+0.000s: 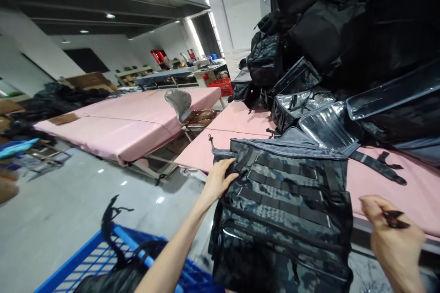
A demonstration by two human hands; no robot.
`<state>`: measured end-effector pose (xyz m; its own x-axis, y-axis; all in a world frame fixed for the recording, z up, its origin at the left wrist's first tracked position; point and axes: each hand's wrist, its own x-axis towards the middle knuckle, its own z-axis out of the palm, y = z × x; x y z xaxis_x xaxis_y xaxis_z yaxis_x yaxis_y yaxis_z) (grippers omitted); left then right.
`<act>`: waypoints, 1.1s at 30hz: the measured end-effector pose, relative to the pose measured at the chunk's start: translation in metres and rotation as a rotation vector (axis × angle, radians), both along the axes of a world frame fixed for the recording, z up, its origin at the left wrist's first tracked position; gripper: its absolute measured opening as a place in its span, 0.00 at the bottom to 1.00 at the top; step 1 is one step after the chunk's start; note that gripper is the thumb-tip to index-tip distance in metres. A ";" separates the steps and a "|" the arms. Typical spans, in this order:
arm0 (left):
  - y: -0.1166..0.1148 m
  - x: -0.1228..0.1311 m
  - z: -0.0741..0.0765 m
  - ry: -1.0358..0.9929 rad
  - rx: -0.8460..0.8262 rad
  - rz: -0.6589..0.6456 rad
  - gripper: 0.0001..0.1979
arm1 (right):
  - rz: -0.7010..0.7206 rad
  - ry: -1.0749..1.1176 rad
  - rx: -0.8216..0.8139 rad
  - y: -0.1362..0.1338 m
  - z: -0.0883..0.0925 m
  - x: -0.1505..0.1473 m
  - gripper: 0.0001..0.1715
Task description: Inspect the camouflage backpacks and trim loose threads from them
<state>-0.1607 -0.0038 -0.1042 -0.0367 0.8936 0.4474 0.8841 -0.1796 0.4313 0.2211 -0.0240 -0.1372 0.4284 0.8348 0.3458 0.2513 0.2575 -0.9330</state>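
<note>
Head view: left hand (218, 178) grips camouflage backpack (285, 201); no writing legible.

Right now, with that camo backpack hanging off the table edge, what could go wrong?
1. The camo backpack overhangs the pink table, held mainly by the left hand; it could slide off.
2. The right hand pinches a small dark piece, limiting its grip.
3. The bag pile behind looks unstable.

Desk (395, 187), pink-covered: camouflage backpack (285, 201) at near edge, under the left hand's fingers (225, 167); black bag pile (343, 46) beyond them; loose strap (378, 165) alongside.
</note>
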 end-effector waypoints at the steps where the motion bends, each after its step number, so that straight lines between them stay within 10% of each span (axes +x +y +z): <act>1: 0.003 -0.006 0.000 -0.016 -0.049 -0.069 0.20 | 0.138 -0.074 0.026 -0.001 0.014 -0.017 0.11; 4: 0.012 -0.008 0.003 -0.052 -0.092 -0.125 0.19 | 0.554 -0.276 0.063 0.006 0.042 -0.077 0.11; 7: 0.017 -0.006 0.004 -0.148 -0.166 -0.076 0.15 | 0.663 -0.365 0.067 0.023 0.044 -0.130 0.11; 17: 0.026 -0.018 -0.014 -1.144 -0.394 -0.318 0.13 | 0.405 -0.864 0.272 0.057 0.030 -0.209 0.09; 33: 0.032 -0.022 -0.020 -1.350 -0.448 -0.392 0.14 | 0.363 -0.942 0.553 0.068 0.029 -0.212 0.05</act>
